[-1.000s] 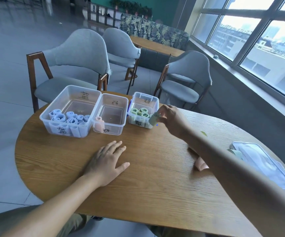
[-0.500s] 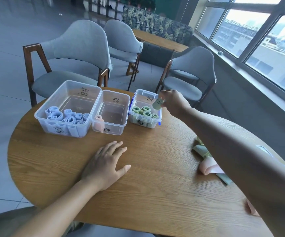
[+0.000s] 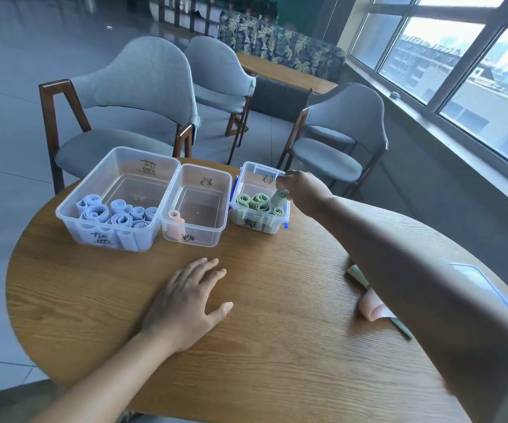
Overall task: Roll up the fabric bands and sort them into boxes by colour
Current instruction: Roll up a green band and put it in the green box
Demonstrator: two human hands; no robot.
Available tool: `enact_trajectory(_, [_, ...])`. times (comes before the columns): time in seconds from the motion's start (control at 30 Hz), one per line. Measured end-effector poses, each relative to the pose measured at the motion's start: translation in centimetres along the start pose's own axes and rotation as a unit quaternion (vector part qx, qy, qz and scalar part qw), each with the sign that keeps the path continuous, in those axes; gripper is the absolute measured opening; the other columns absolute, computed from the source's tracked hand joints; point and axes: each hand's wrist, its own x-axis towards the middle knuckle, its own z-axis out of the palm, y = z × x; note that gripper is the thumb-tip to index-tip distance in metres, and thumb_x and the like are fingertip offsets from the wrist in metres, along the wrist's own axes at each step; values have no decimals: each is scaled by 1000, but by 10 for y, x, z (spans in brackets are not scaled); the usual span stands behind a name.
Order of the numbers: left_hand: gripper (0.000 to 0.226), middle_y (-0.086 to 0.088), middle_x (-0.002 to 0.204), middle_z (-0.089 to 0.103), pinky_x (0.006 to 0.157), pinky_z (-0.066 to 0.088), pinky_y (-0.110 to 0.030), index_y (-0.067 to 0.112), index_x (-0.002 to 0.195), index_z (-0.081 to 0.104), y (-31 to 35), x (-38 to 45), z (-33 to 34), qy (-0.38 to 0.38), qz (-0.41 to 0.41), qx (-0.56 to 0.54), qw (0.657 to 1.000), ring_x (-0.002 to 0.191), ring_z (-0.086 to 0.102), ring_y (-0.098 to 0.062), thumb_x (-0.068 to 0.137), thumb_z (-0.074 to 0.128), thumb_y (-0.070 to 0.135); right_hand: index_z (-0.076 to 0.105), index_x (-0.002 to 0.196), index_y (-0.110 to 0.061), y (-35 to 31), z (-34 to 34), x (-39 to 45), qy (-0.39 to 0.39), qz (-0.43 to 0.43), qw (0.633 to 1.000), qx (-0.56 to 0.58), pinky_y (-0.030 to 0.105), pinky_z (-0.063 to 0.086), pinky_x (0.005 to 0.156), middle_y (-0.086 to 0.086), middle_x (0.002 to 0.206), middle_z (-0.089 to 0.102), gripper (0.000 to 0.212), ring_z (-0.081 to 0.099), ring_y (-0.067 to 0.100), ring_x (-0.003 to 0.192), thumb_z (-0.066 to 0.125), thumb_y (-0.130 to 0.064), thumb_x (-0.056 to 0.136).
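Three clear plastic boxes sit in a row at the far side of a round wood-grain table [image 3: 277, 315], each rectangular with rounded corners and black handwriting on its walls. The big box [image 3: 72, 221] on the left holds soft blue rolls [image 3: 115, 213], coiled like snails and packed along its near wall. The middle box [image 3: 220, 206] has one pink roll [image 3: 174, 222] standing in its near left corner. The small box [image 3: 260, 225], with blue clips, holds green rolls [image 3: 257, 204] crowded at its near end.

The right hand [image 3: 300, 189] reaches out over the small box on a long straight arm, fingers curled and pinching a green roll [image 3: 278, 198] that hangs tilted at the box's right rim, just beside the rolls already inside; whether it touches them I cannot tell. The left hand [image 3: 187, 300] lies flat on the table, palm down, fingers spread and relaxed, holding nothing, well apart from the right.

Behind the right forearm, loose bands are partly hidden: a pink band [image 3: 373, 309] in a limp fold and a green band [image 3: 358, 274] peeking out flat. A clear bag [image 3: 475, 282] shows only a corner past the arm. The writing on the boxes is too scrawled to read. Grey padded chairs [image 3: 142, 87] with dark wood frames stand beyond the table.
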Motion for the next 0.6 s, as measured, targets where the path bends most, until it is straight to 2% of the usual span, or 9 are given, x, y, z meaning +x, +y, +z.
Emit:
enact_trajectory(0.23, [72, 15, 159, 31, 120, 22, -34, 37, 146, 43, 1, 0, -1, -2, -3, -2, 1000, 149, 20, -6, 86, 30, 75, 62, 103, -9, 4, 7, 7, -1, -16, 999, -35, 35, 51, 68, 6, 101, 61, 34, 62, 30, 86, 60, 15, 78])
enact_trajectory(0.37, [73, 17, 159, 28, 119, 16, -30, 38, 147, 41, 3, -1, -4, 0, -2, -2, 1000, 149, 16, -4, 86, 28, 75, 64, 103, -10, 1, 9, 12, -19, -22, 999, -43, 37, 54, 70, 7, 101, 62, 34, 64, 31, 85, 60, 13, 79])
enact_trajectory(0.47, [72, 18, 159, 26, 116, 12, -27, 38, 147, 40, 4, -1, -6, 3, -2, -4, 1000, 149, 14, -2, 86, 29, 75, 64, 101, -10, -2, 12, 18, -45, -13, 998, -47, 32, 49, 68, 7, 101, 62, 34, 64, 31, 88, 56, 15, 79])
enact_trajectory(0.6, [73, 18, 159, 27, 116, 10, -26, 38, 147, 40, 5, -1, -6, 4, -3, -10, 1000, 149, 15, -3, 85, 28, 75, 65, 113, -10, -8, 11, 28, -87, 2, 994, -63, 28, 41, 71, 6, 110, 65, 38, 60, 25, 93, 53, 13, 85])
